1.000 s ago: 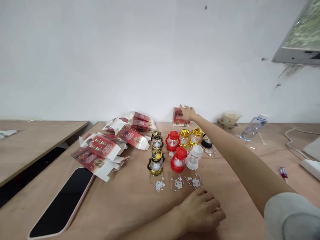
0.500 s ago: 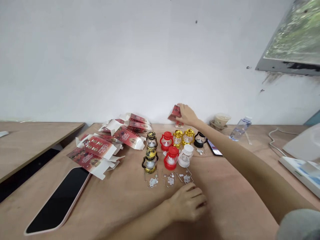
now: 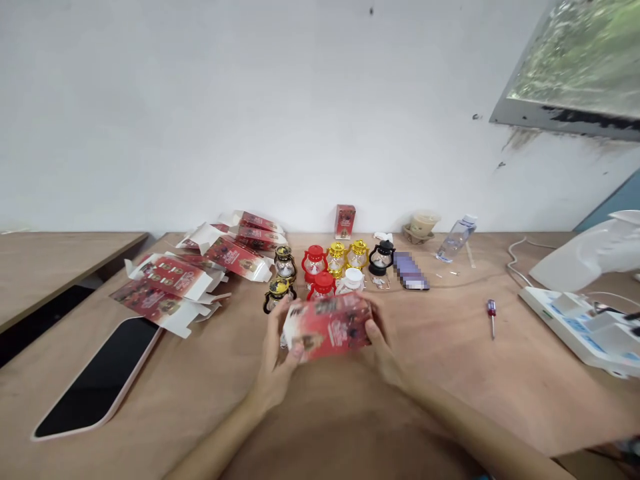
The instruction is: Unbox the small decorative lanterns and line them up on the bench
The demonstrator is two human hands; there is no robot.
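A closed red printed box (image 3: 333,328) lies sideways between both my hands above the table. My left hand (image 3: 277,350) grips its left end, thumb on the near face. At its right end, my right hand (image 3: 381,333) holds it the same way. Just behind stand several miniature lanterns: a red lantern (image 3: 321,283), a white lantern (image 3: 353,280), a black-and-gold lantern (image 3: 279,293), and behind them another red lantern (image 3: 315,260), a gold lantern (image 3: 358,255) and a black lantern (image 3: 383,257). The box and hands hide most of the small metal parts in front of the lanterns.
Opened red cartons (image 3: 170,283) are heaped at left, beside a large black-screened phone (image 3: 95,383). Another red box (image 3: 345,222) stands against the wall. To the right are a second phone (image 3: 411,270), a bottle (image 3: 457,238), a cup (image 3: 423,225), a screwdriver (image 3: 492,317) and a power strip (image 3: 575,327).
My right hand has brought a red box from the wall down to the front. My left hand has risen from the table and now holds its other end. The view has shifted right.
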